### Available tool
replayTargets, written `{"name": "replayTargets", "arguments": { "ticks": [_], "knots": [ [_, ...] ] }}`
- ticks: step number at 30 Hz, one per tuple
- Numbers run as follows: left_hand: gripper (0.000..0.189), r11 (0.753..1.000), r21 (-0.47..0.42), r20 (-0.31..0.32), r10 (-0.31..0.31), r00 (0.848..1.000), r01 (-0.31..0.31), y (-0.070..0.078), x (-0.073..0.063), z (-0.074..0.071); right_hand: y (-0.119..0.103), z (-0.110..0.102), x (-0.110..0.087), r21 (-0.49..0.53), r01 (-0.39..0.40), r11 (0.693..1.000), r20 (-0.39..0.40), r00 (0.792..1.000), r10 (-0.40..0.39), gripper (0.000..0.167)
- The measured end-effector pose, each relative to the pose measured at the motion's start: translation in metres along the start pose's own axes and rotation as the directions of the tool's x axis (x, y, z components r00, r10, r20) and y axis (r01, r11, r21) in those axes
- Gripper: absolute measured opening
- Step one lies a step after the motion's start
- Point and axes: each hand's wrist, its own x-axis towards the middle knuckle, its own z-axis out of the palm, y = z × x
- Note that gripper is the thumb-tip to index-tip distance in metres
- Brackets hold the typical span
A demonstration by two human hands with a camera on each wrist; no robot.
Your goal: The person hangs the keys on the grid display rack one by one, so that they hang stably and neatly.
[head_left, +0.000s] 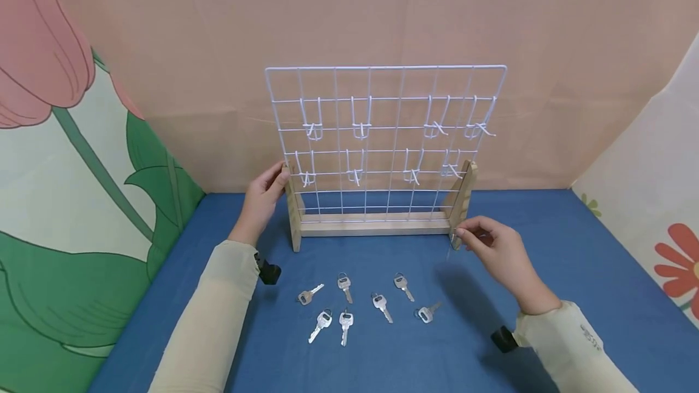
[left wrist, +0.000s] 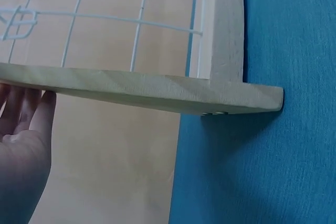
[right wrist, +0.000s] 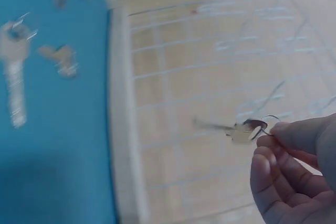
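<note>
A white wire grid rack (head_left: pixel 384 129) with several hooks stands in a wooden base (head_left: pixel 377 224) on the blue cloth. My left hand (head_left: pixel 263 199) holds the upper end of its left wooden post (left wrist: pixel 131 87), fingers against the outer side. With thumb and fingertips, my right hand (head_left: pixel 494 250) pinches the ring of a key (right wrist: pixel 242 130). The key hangs in front of the right wooden post (head_left: pixel 464 202); in the head view it is only faintly visible. The hooks, such as the lower right one (head_left: pixel 451 168), hold no keys.
Several silver keys with rings lie spread on the cloth (head_left: pixel 262 344) in front of the rack, among them one key (head_left: pixel 346 326) nearest me and one (head_left: pixel 428 313) at the right. A tan backdrop (head_left: pixel 218 77) rises behind, with flowered panels at both sides.
</note>
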Motion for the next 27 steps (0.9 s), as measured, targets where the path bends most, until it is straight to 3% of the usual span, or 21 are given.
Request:
{"name": "replayTargets", "arguments": {
  "ticks": [5, 12, 16, 20, 23, 27],
  "knots": [
    [0.061, 0.997, 0.072, 0.048, -0.017, 0.999, 0.014, 0.002, 0.002, -0.010, -0.014, -0.011, 0.010, 0.124, 0.038, 0.992, -0.098, 0.995, -0.025, 0.013],
    [0.064, 0.963, 0.270, 0.162, -0.039, 0.986, -0.007, 0.014, 0.010, -0.028, -0.027, -0.032, 0.033, 0.362, 0.010, 0.932, -0.207, 0.976, 0.071, 0.023],
    [0.062, 0.973, 0.228, 0.162, -0.022, 0.987, -0.016, 0.013, 0.013, -0.024, -0.031, -0.046, 0.048, 0.511, 0.073, 0.856, -0.290, 0.952, 0.093, 0.023],
    [0.059, 0.987, 0.158, 0.140, -0.038, 0.989, 0.015, 0.020, 0.006, -0.017, -0.037, -0.058, 0.061, 0.608, 0.146, 0.780, -0.336, 0.938, 0.087, 0.023],
    [0.058, 0.989, 0.145, 0.127, -0.042, 0.991, 0.024, 0.018, 0.004, -0.016, -0.038, -0.063, 0.070, 0.618, 0.155, 0.771, -0.347, 0.934, 0.090, 0.026],
    [0.060, 0.990, 0.144, 0.121, -0.015, 0.993, -0.003, 0.004, 0.009, -0.018, -0.036, -0.066, 0.081, 0.622, 0.147, 0.769, -0.349, 0.931, 0.104, 0.027]
  ]
}}
